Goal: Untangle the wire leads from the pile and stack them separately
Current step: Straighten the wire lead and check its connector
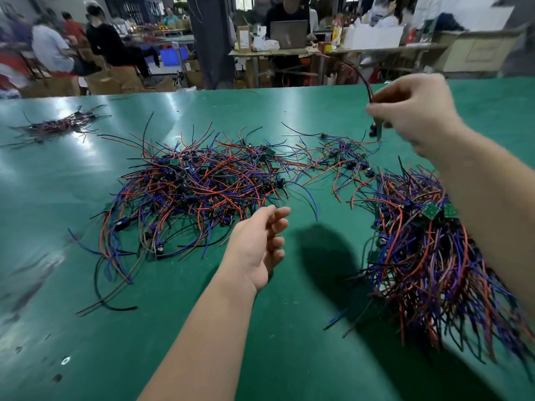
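A big tangled pile of red, blue and black wire leads [197, 192] with small green boards lies in the middle of the green table [289, 328]. To the right, a denser stack of leads [428, 250] lies with its wires roughly aligned. My right hand [417, 117] is raised above the table at the upper right, pinching one wire lead [360, 75] that arcs up and away, blurred by motion. My left hand [260, 244] hovers just in front of the central pile, fingers loosely curled and apart, holding nothing.
A small separate bundle of leads [58, 125] lies at the far left of the table. A thin scatter of leads [344, 157] bridges the pile and the right stack. Beyond the table's far edge are people, desks and cardboard boxes [107, 79].
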Demonstrator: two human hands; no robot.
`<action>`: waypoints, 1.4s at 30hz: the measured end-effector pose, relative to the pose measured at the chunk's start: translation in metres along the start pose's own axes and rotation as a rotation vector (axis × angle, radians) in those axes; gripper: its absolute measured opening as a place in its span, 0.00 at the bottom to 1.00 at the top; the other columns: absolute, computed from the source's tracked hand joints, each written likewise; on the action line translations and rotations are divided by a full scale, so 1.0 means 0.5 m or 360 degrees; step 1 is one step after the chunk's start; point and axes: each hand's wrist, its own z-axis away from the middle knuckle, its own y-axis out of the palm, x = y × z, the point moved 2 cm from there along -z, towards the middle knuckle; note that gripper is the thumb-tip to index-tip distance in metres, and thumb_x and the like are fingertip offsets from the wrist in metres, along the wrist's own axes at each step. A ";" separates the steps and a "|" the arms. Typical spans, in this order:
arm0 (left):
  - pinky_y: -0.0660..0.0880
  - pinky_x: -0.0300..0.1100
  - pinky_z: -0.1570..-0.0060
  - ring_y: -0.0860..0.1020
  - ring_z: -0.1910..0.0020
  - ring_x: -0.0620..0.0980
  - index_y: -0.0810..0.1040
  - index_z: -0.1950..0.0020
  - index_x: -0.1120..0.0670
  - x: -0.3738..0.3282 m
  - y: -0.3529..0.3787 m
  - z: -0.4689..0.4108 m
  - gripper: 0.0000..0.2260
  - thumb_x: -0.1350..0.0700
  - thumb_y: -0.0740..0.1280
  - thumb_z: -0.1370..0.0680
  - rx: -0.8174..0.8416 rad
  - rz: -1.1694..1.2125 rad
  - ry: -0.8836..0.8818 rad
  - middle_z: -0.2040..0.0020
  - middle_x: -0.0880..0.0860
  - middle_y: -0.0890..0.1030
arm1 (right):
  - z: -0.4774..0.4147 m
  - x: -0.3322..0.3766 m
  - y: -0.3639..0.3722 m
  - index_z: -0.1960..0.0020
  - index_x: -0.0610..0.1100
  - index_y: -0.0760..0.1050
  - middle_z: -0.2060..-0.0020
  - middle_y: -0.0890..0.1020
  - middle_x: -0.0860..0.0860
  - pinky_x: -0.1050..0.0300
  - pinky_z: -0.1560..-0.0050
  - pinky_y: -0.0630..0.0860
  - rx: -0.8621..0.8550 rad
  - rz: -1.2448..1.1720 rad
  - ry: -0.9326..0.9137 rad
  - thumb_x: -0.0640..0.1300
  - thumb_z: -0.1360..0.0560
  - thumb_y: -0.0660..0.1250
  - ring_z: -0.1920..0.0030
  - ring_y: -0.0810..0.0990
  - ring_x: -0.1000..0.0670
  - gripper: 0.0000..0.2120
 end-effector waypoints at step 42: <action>0.78 0.35 0.65 0.83 0.64 0.46 0.67 0.36 0.54 -0.003 0.039 0.015 0.21 0.62 0.66 0.27 0.0405 0.0359 0.0548 0.59 0.54 0.85 | 0.310 -0.042 0.067 0.60 0.39 0.78 0.70 0.81 0.46 0.63 0.70 0.72 0.1481 -0.0453 0.0254 0.35 0.26 0.69 0.72 0.77 0.52 0.04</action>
